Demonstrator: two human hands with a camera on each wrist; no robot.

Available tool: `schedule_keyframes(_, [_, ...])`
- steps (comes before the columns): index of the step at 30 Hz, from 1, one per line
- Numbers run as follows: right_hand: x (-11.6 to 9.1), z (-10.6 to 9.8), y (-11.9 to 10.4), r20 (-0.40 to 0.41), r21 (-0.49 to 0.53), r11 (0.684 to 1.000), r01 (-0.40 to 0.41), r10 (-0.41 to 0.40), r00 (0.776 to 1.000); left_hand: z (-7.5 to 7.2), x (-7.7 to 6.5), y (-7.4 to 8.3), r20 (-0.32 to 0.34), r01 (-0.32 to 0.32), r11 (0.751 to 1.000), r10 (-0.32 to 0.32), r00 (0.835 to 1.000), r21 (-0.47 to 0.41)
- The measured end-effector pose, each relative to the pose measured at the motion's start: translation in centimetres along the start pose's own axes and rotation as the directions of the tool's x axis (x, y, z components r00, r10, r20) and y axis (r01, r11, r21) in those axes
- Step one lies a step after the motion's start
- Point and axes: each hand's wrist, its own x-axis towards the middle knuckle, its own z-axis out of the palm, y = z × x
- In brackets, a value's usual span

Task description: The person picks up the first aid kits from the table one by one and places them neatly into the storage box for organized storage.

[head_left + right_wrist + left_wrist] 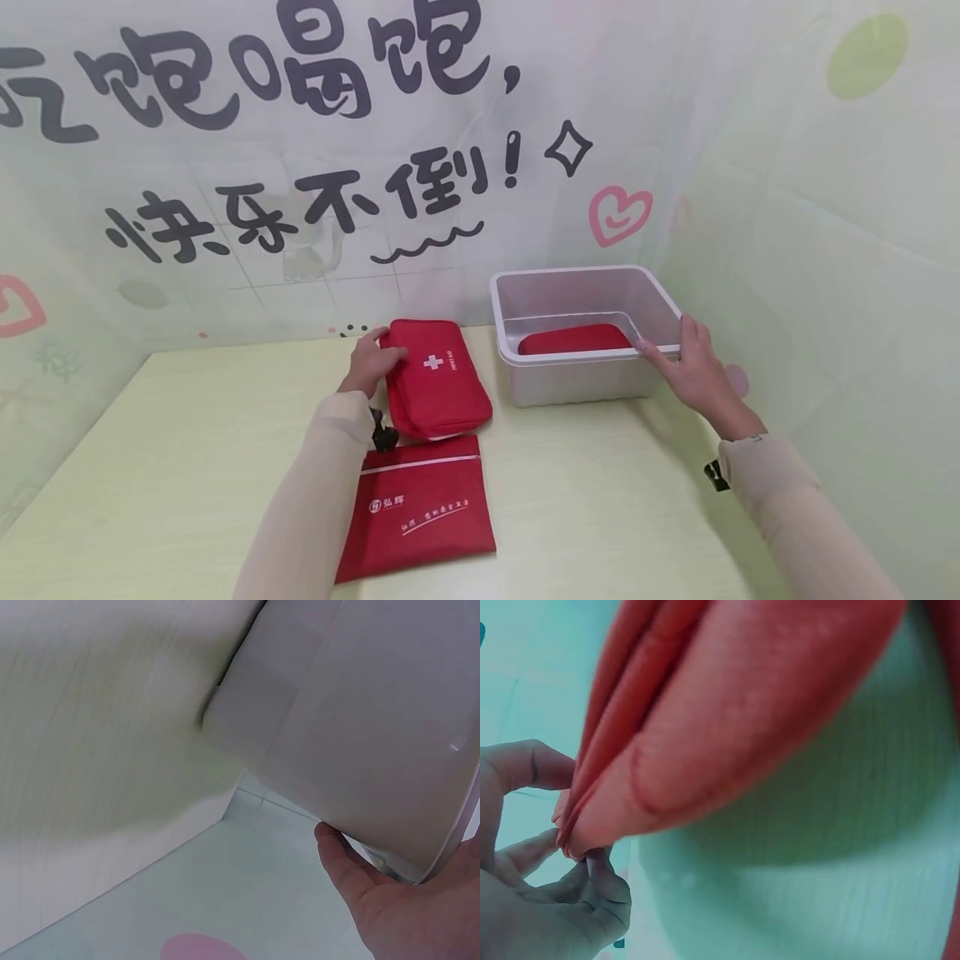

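Note:
My left hand (370, 364) pinches the left edge of a red first aid pouch (450, 392) with a white cross. In the left wrist view, fingers and thumb close on the layered edge of the pouch (750, 697), whose near part stands off the table over its own shadow. My right hand (697, 371) grips the front right corner of a light grey plastic bin (585, 379). The thumb lies at the rim; the right wrist view shows fingers along the outer side of the bin (337, 727). Inside the bin lies a red item (577, 339), partly hidden by the front wall.
A flat red zip bag (427, 533) with white print lies on the pale wooden table (187, 467), just in front of the pouch. A printed curtain wall (450, 292) stands close behind the bin, another (825, 292) on the right. Small black devices hang at both wrists.

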Motion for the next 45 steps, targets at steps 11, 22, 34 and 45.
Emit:
schedule_keyframes(11, [0.0,0.0,0.1,-0.017,-0.009,1.000,0.009,-0.009,1.000,-0.7,-0.5,0.8,-0.015,0.026,0.997,-0.027,1.000,-0.075])
schedule_keyframes(22, [0.0,0.2,0.0,-0.019,-0.015,1.000,0.011,-0.012,1.000,-1.9,-0.9,0.7,0.005,0.101,0.976,-0.102,0.995,-0.191])
schedule_keyframes(34, [-0.1,0.1,0.1,-0.010,-0.007,1.000,0.004,-0.004,1.000,-2.1,-1.0,0.7,-0.009,0.086,0.974,-0.089,0.996,-0.209])
schedule_keyframes(45, [0.0,0.2,0.2,-0.008,-0.006,1.000,-0.001,0.001,1.000,-2.3,-0.9,0.5,-0.009,0.099,0.966,-0.104,0.995,-0.240])
